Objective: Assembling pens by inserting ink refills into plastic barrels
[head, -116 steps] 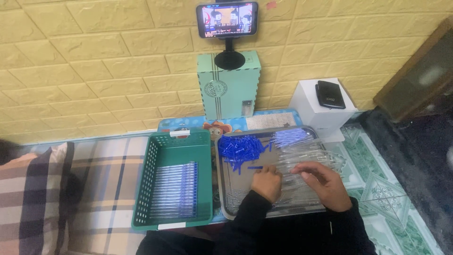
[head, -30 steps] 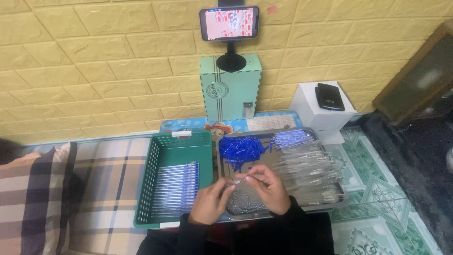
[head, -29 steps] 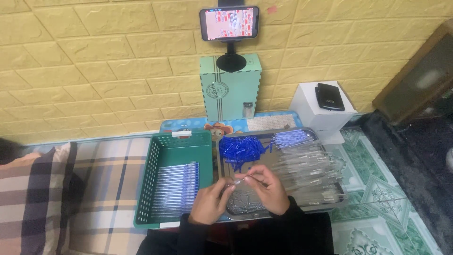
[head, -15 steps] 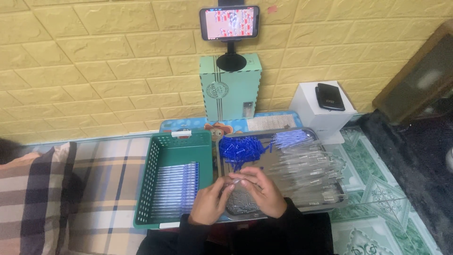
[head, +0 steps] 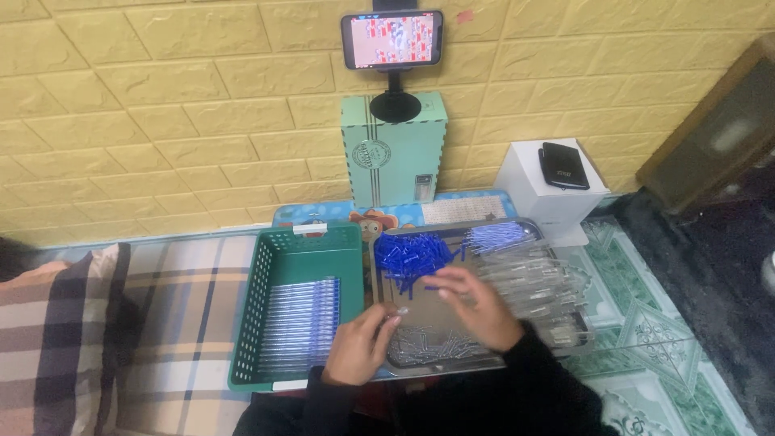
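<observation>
My left hand [head: 357, 345] is at the seam between the green basket [head: 246, 323] and the metal tray [head: 484, 368]. Its fingers pinch a thin clear pen [head: 400, 311] whose tip pokes out to the right. My right hand [head: 478, 305] hovers over the middle of the tray with its fingers spread and blurred, and nothing shows in its grasp. Just beyond its fingertips lies the pile of blue caps [head: 410, 254]. Clear pen barrels [head: 537, 278] fill the tray's right side. Small clear parts [head: 432, 347] lie at its near edge.
Finished pens [head: 300, 323] lie in rows in the green basket. Behind the tray stand a teal box [head: 393, 153] with a phone on a stand [head: 392, 39] and a white box [head: 549, 194] with a dark device on top. A striped cushion [head: 56, 339] lies at left.
The two hands were joined on one pen over the tray's near left. Now they are apart: my right hand has swung up and right toward the blue caps, and my left keeps the pen.
</observation>
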